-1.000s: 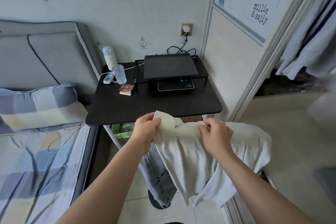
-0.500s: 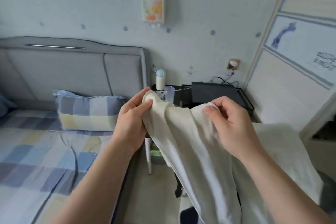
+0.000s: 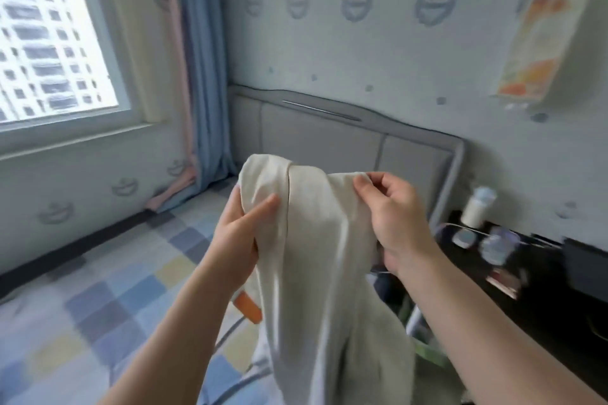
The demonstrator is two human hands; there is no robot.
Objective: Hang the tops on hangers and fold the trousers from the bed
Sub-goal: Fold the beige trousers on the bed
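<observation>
A cream-white top point(image 3: 316, 256) hangs in front of me, held up by both hands over the edge of the bed point(image 3: 108, 306). My left hand point(image 3: 240, 233) grips its left upper part, thumb on the front and fingers hidden behind the cloth. My right hand point(image 3: 391, 217) pinches the upper right edge between thumb and fingers. The garment's lower part drops out of the frame. An orange piece point(image 3: 248, 306) and thin wire curves point(image 3: 237, 332), perhaps a hanger, show just left of the cloth on the bed.
The bed has a blue, yellow and white checked sheet and a grey padded headboard point(image 3: 345, 138). A black bedside table point(image 3: 526, 279) with a bottle point(image 3: 477, 207) and small items stands at the right. A window point(image 3: 49, 29) and curtains point(image 3: 194, 76) are at the left.
The view has swung left, from the bedside table and wardrobe to the bed, headboard and window. Both hands kept their hold on the top and carried it along, raised higher.
</observation>
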